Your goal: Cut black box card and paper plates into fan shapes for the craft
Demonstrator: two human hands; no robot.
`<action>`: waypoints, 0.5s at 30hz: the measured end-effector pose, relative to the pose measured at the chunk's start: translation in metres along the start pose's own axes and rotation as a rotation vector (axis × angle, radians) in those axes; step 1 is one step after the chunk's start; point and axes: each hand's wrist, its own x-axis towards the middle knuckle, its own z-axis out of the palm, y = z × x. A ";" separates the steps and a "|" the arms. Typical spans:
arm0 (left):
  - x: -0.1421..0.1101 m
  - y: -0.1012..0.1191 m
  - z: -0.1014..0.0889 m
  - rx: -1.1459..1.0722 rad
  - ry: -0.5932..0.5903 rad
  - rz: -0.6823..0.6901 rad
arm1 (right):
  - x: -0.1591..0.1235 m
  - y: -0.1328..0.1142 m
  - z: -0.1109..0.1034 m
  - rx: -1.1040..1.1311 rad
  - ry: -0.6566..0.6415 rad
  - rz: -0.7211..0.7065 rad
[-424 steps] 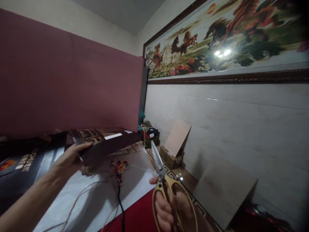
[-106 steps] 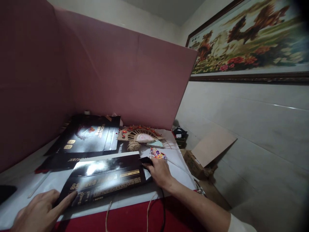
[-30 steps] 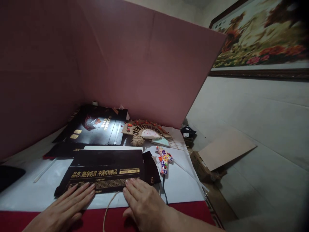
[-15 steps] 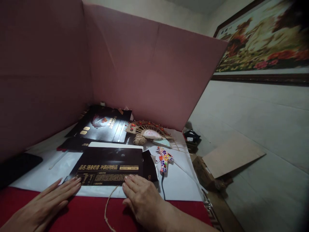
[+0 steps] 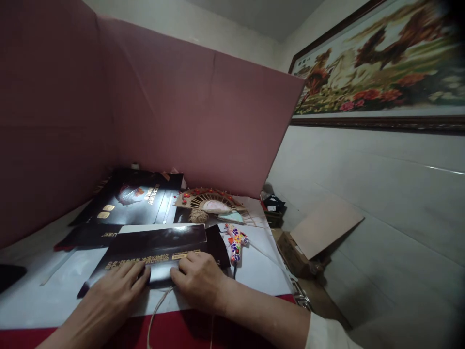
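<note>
A flattened black cardboard box (image 5: 160, 237) with gold print lies in front of me, its near part bent and catching the light. My left hand (image 5: 118, 286) is closed on its near left part, fingers over the print and thumb by the near edge. On the right part, my right hand (image 5: 199, 278) grips with bent fingers, the thumb close to the near edge. Fingertip undersides are hidden. Between the hands a thin twine (image 5: 156, 310) runs from under the cardboard toward me. A flower-patterned glue gun (image 5: 236, 242) lies right of the cardboard.
Behind lie another black printed cardboard (image 5: 127, 194), a ball of twine (image 5: 198, 215) and a fan-shaped craft piece (image 5: 214, 203) with red beads. Pink panels (image 5: 196, 111) stand at the left and back. A dark object (image 5: 10, 278) lies at the left edge. Cardboard pieces (image 5: 327, 223) stand beyond the table's right side.
Both hands have come closer together and farther onto the cardboard, whose near part is now bent. The left hand moved right. The view has shifted to the right.
</note>
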 end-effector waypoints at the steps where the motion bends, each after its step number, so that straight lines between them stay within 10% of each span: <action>1: -0.002 -0.003 0.005 0.005 0.000 0.004 | 0.004 -0.001 -0.001 -0.016 -0.013 -0.005; 6: 0.010 -0.024 0.006 -0.085 0.045 -0.041 | 0.034 0.001 -0.013 -0.120 0.064 0.002; 15: 0.083 -0.063 -0.062 -0.280 0.209 -0.232 | 0.078 0.038 -0.090 -0.105 0.144 0.068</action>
